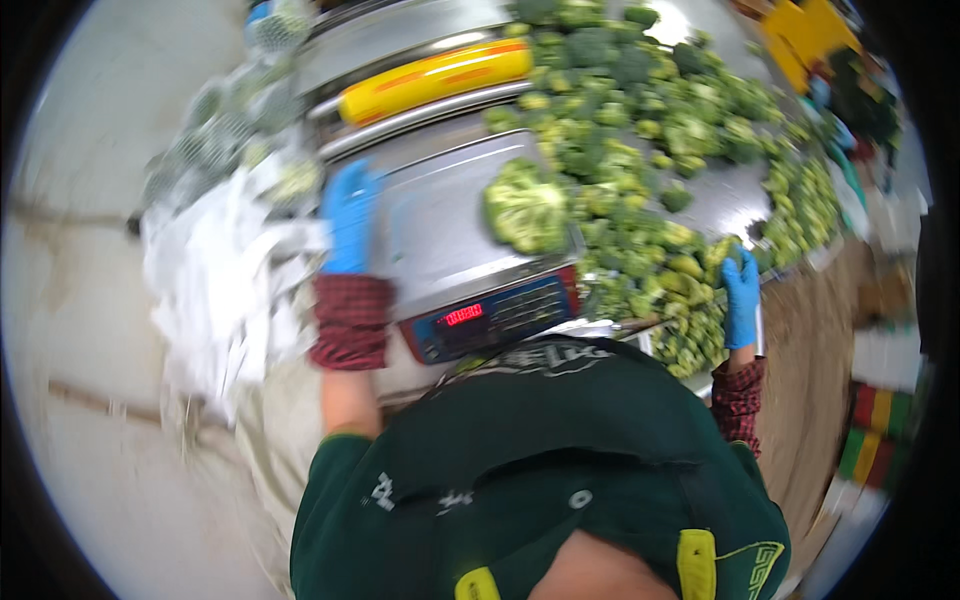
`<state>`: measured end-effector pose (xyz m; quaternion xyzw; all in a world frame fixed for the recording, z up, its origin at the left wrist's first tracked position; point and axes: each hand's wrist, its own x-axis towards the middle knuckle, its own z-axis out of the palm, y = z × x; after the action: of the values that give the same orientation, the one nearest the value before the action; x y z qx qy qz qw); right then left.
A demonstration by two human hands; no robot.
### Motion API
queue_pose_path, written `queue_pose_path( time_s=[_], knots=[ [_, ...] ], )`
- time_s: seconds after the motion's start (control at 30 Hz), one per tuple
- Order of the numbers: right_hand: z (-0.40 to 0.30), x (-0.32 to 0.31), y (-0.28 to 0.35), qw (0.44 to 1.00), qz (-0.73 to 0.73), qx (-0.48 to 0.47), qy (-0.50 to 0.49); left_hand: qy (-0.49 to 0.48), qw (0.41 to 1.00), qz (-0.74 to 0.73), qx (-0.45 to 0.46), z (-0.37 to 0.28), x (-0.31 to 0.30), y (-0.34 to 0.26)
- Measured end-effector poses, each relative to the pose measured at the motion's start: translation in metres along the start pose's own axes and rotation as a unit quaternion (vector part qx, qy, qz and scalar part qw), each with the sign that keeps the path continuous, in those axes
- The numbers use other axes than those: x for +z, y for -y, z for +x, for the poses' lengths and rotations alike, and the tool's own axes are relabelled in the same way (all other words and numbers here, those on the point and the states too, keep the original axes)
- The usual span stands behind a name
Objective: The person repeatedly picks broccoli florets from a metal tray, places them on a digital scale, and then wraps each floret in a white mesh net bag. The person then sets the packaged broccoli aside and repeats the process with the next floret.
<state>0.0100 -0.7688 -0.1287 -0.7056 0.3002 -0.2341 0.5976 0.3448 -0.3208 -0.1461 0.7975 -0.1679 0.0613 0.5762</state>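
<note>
My left hand [350, 217], in a blue glove, is at the left edge of the steel pan [439, 217] of a digital scale; motion blur hides whether its fingers hold anything. A broccoli head [527, 205] rests on the pan's right side. The scale's front panel [491, 315] has a lit red display. To the right, my right hand [741, 289], also gloved in blue, has its fingers on a piece of broccoli [721, 255] at the edge of the heap of broccoli florets [630, 172]; the grip is partly hidden.
White bags [225, 277] and net-wrapped produce [240, 112] lie left of the scale. Behind it is a yellow roller [435, 81] between metal bars. Small green pieces [690, 341] fill a container near my right hand. Another person [862, 97] is at the upper right, by a yellow crate [802, 41].
</note>
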Motion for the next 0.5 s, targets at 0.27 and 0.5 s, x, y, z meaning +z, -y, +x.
queue_pose_path(
  time_s=[0.27,0.5],
  knots=[
    [-0.073,-0.121,-0.072,0.811,-0.57,0.051,-0.122,0.083,0.97,0.216,-0.078,-0.018,-0.092,0.202],
    [-0.05,0.011,0.013,0.983,-0.165,-0.031,0.079,0.033,0.995,0.077,-0.057,0.007,-0.06,-0.024]
  ],
)
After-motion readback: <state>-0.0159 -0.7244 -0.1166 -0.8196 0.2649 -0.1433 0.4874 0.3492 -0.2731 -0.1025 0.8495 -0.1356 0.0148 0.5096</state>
